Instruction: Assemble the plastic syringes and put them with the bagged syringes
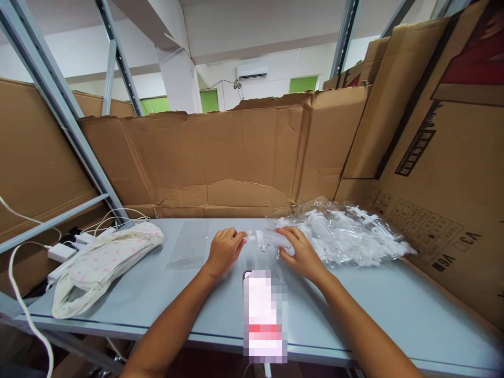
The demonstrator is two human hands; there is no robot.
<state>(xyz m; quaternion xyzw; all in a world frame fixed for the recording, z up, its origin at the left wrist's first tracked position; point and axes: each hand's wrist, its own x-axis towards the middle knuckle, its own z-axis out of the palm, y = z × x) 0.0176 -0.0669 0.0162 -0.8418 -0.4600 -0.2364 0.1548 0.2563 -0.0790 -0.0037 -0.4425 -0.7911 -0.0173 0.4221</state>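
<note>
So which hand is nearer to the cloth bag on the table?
Left. The left hand lies just right of the cloth bag; the right hand is farther right, by the plastic parts.

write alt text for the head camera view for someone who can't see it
A person's left hand and right hand together hold a small clear ribbed plastic part above a grey table. Beside the right hand lies a clear bag of white plastic parts; a cream fabric bag lies left, and brown cardboard walls surround the table.
</note>
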